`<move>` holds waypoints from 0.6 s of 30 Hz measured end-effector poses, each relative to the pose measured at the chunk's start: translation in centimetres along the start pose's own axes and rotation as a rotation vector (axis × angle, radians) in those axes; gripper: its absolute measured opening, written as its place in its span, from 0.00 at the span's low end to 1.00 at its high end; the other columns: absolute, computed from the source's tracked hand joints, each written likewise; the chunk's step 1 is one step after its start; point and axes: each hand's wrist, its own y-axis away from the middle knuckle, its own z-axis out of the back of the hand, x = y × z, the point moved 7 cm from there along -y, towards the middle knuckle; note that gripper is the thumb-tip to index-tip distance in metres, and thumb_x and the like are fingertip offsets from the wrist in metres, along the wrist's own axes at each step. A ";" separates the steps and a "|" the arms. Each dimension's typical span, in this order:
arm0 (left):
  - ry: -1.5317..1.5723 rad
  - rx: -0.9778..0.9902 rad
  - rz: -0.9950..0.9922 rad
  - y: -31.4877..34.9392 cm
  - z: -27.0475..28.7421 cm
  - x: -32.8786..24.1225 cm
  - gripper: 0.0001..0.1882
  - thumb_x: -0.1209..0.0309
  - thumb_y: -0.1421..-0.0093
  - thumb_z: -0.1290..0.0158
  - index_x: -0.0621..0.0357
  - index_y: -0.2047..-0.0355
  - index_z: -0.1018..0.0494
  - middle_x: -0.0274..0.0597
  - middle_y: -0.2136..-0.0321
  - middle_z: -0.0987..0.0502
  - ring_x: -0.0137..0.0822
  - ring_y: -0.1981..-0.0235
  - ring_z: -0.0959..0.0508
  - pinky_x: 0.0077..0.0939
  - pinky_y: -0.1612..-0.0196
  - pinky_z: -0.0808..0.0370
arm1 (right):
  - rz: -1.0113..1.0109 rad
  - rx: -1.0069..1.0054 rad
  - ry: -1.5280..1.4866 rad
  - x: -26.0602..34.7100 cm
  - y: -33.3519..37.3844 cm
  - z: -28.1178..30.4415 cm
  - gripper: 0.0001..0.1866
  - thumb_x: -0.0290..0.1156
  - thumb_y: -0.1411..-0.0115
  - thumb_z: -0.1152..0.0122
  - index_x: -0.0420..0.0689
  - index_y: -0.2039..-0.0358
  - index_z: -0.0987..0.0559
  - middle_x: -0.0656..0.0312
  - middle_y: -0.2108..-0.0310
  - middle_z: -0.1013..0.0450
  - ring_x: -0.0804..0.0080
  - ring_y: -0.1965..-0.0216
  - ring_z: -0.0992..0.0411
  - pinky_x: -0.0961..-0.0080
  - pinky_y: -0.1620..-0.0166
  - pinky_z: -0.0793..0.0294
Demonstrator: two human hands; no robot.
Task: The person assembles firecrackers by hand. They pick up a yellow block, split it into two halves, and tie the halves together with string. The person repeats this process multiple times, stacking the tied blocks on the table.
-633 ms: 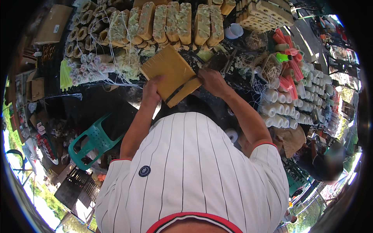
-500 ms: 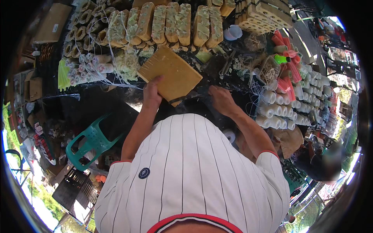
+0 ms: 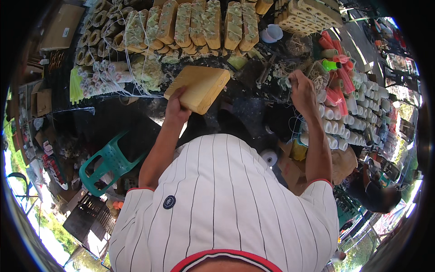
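Note:
My left hand (image 3: 178,107) grips a flat tan block (image 3: 195,84) by its near left corner, thumb on top. The block is tilted over the near edge of the dark worktable (image 3: 247,75), its long side face turned toward me. To the right, my right hand (image 3: 303,93) hovers with curled fingers beside a container of thin straw-like strands (image 3: 318,73). Whatever those fingers pinch, if anything, is too small to make out. Behind the block stands a row of tan blocks (image 3: 212,25) with greenish, string-crossed tops.
Bundled paper tubes (image 3: 102,80) lie at the left. On the right are red tubes (image 3: 338,97), a bright green object (image 3: 330,65) and many white spools (image 3: 333,129). A white cup (image 3: 272,33) stands at the back. A green plastic chair (image 3: 108,164) sits lower left.
My right hand has moved right and away from me, to the strands. The left hand has tilted the block, so its side face now shows and its broad face shows less.

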 end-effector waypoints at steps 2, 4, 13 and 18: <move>0.023 0.070 0.078 0.0 -1.0 1.0 0.25 0.70 0.33 0.40 0.62 0.38 0.31 0.49 0.45 0.21 0.48 0.43 0.20 0.51 0.37 0.22 | 0.023 -0.132 0.091 -3.2 -4.0 -1.5 0.09 0.32 0.27 0.45 0.41 0.54 0.21 0.42 0.62 0.21 0.40 0.57 0.21 0.49 0.55 0.24; 0.070 0.133 0.171 -0.5 -1.6 1.9 0.24 0.69 0.31 0.42 0.63 0.38 0.32 0.51 0.44 0.21 0.50 0.43 0.19 0.52 0.38 0.21 | -0.037 -0.133 0.289 -4.9 -6.4 -3.9 0.14 0.33 0.29 0.42 0.42 0.47 0.21 0.43 0.54 0.21 0.38 0.53 0.21 0.50 0.50 0.23; -0.096 0.194 0.436 -1.0 -1.5 3.1 0.23 0.67 0.29 0.45 0.60 0.36 0.32 0.49 0.45 0.21 0.47 0.46 0.17 0.43 0.41 0.18 | 0.373 0.378 -0.763 8.6 -0.7 -15.3 0.39 0.50 0.46 0.18 0.42 0.40 0.24 0.50 0.42 0.23 0.57 0.41 0.24 0.61 0.38 0.26; -0.558 0.267 0.180 -5.0 2.0 -1.5 0.24 0.62 0.26 0.47 0.56 0.35 0.34 0.44 0.44 0.21 0.38 0.45 0.18 0.33 0.43 0.18 | 0.438 0.187 -0.627 12.4 -0.2 -17.1 0.37 0.49 0.52 0.14 0.40 0.50 0.22 0.52 0.53 0.19 0.57 0.53 0.20 0.62 0.48 0.21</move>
